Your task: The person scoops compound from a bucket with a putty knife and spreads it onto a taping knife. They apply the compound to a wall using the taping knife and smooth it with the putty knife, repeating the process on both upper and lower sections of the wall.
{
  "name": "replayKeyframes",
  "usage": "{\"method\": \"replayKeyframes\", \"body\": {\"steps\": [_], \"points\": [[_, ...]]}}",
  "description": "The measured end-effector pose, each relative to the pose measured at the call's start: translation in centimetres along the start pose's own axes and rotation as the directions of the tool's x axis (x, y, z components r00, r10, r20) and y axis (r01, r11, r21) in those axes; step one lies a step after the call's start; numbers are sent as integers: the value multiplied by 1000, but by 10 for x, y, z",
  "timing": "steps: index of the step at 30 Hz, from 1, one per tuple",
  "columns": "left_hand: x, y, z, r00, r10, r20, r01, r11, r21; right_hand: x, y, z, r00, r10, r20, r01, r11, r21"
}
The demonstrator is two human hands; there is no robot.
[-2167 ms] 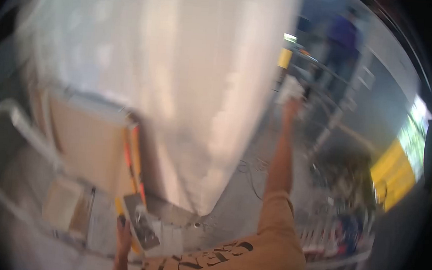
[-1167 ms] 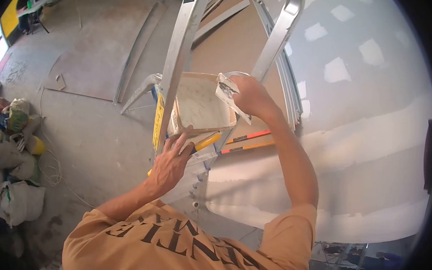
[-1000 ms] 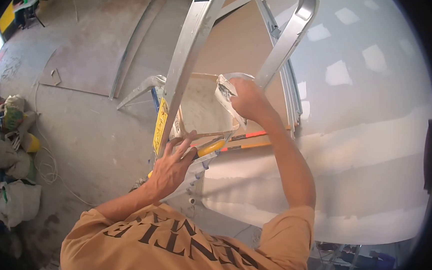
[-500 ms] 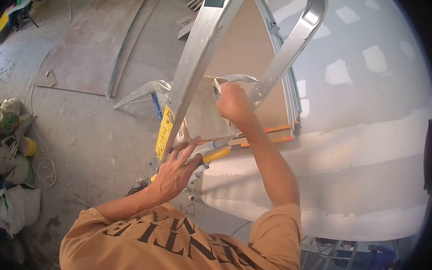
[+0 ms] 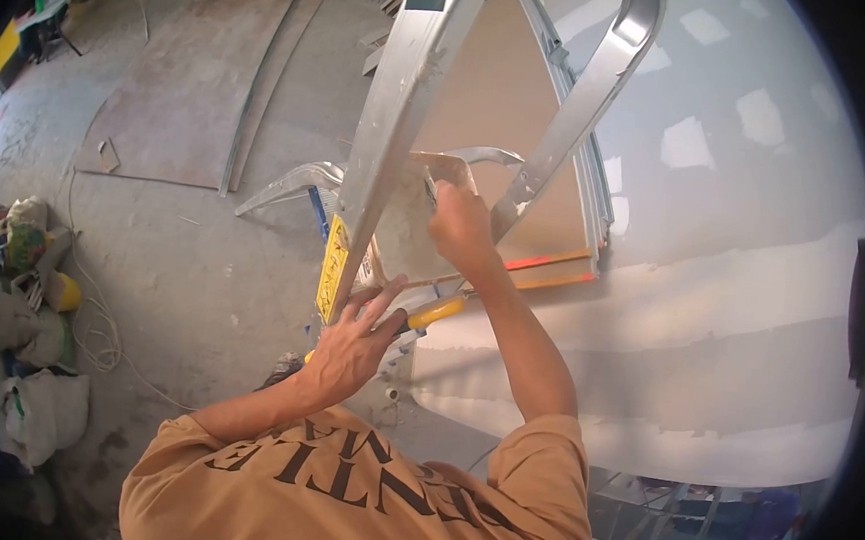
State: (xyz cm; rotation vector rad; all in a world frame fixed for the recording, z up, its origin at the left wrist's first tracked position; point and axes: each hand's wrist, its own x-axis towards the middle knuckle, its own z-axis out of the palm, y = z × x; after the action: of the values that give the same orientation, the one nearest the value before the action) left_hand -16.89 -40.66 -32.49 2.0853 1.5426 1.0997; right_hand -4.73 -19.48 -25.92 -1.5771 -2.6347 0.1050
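Two grips are closed: your right hand (image 5: 461,227) clasps a scraper (image 5: 430,184) over the tub (image 5: 406,223), beyond your left hand (image 5: 349,349), whose fingers hold a yellow handle (image 5: 438,313) slanting beside the near rim.

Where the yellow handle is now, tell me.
In the head view, near the centre, the yellow handle is in the left hand, just below the tub.

right hand (image 5: 460,224): farther left over tray (image 5: 403,226) | blade (image 5: 430,186): turned nearly edge-on
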Motion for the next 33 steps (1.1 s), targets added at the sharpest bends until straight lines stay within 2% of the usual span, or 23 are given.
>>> {"method": "replayKeyframes", "body": {"steps": [5,12,15,17,18,20,21,23,24,26,27,29,30,32,33], "points": [[2,1,-1,1000,-23,8,23,1000,2,-6,-18,-13,998,-53,18,51,994,93],[4,2,-2,1000,-18,17,18,1000,8,4,-5,-8,995,-84,53,77,990,118],[4,1,1,1000,-8,7,8,1000,16,7,-7,-12,992,-112,56,97,969,227],[4,2,0,1000,-22,17,21,999,27,24,2,-4,957,-285,58,264,936,233],[4,3,-1,1000,-15,23,14,999,35,33,7,-3,959,-280,49,261,935,240],[4,5,-3,999,-32,36,31,999,41,48,17,-8,911,-367,190,265,871,414],[4,5,-5,999,-26,37,24,999,49,51,21,-11,913,-366,181,267,869,416],[3,7,-8,998,-38,57,38,999,7,54,24,-28,874,-306,377,43,822,568],[3,7,-8,998,-32,49,32,999,14,52,25,-34,877,-310,367,53,822,567],[-1,8,-6,996,-66,62,71,994,-85,45,27,-46,876,-266,402,-114,696,709],[-6,10,-7,996,-61,57,66,995,-81,46,34,-42,879,-268,395,-107,696,710],[-14,10,-9,999,-39,25,42,984,-174,51,46,-32,866,-294,405,-172,585,792],[-18,11,-9,999,-34,18,37,985,-168,49,52,-35,868,-298,397,-162,586,794],[-28,11,-5,999,-50,-14,45,961,-272,31,54,-51,881,-244,404,-259,467,846],[-35,9,-2,999,-44,-20,37,963,-267,23,58,-56,885,-246,396,-249,469,847]]}}
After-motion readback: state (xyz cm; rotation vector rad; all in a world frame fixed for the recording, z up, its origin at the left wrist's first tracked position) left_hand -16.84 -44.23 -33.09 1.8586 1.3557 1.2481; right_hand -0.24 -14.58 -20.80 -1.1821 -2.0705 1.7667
